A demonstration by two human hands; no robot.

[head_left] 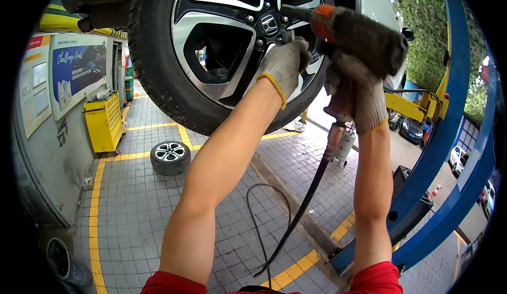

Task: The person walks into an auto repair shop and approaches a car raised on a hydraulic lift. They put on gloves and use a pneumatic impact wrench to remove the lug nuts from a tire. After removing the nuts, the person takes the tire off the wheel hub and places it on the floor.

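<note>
A raised car wheel (198, 85) with a black and silver alloy rim faces me. My left hand (284, 64), in a pale knit glove with a yellow cuff, is at the lower right of its hub. Its fingers are closed on a small metal piece that looks like a lug nut (288, 36). Several other lug nuts (250, 19) sit around the centre cap (269, 24). My gloved right hand (359, 85) grips the handle of an impact wrench (364, 38). The wrench's socket (297, 13) points left at the hub's right side; whether it touches a nut I cannot tell.
An air hose (311, 191) hangs from the wrench to the tiled floor. A loose wheel (170, 156) lies on the floor at left, near a yellow tool cabinet (104, 122). Blue lift posts (430, 162) with a yellow arm (406, 106) stand at right. A dark bin (68, 265) is lower left.
</note>
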